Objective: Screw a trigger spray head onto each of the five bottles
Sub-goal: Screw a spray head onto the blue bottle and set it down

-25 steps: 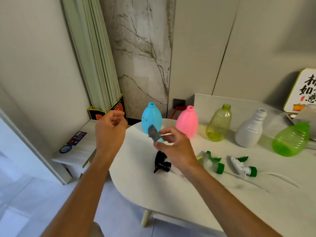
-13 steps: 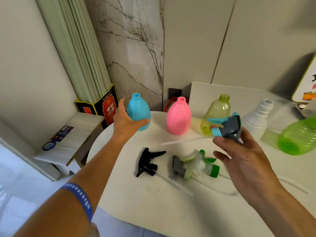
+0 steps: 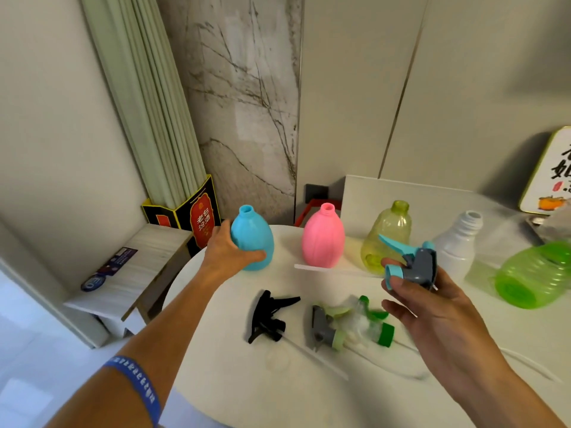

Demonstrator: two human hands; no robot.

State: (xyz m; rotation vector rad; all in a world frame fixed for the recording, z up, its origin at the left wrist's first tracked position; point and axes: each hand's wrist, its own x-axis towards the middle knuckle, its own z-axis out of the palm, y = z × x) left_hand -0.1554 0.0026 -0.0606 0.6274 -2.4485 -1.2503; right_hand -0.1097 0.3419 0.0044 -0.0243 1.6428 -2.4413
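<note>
Along the back of the white table (image 3: 253, 387) stand a blue bottle (image 3: 256, 234), a pink bottle (image 3: 323, 239), a yellow-green clear bottle (image 3: 391, 230) and a white bottle (image 3: 460, 242); a bright green bottle (image 3: 534, 273) lies at the right. All have bare necks. My left hand (image 3: 227, 251) grips the blue bottle's lower body. My right hand (image 3: 432, 304) holds a grey and blue spray head (image 3: 414, 264) above the table, its white tube pointing left. On the table lie a black spray head (image 3: 268, 316), a grey and light-green one (image 3: 324, 330) and green-collared clear ones (image 3: 374, 325).
A low wooden shelf (image 3: 136, 273) with a black and red box (image 3: 197, 217) stands left of the table, before a folded curtain. A white board leans on the wall behind the bottles. A framed sign (image 3: 553, 174) sits at the far right.
My left hand has closed onto the blue bottle from beside it. My right hand has carried the grey and blue spray head from near the blue bottle to the right.
</note>
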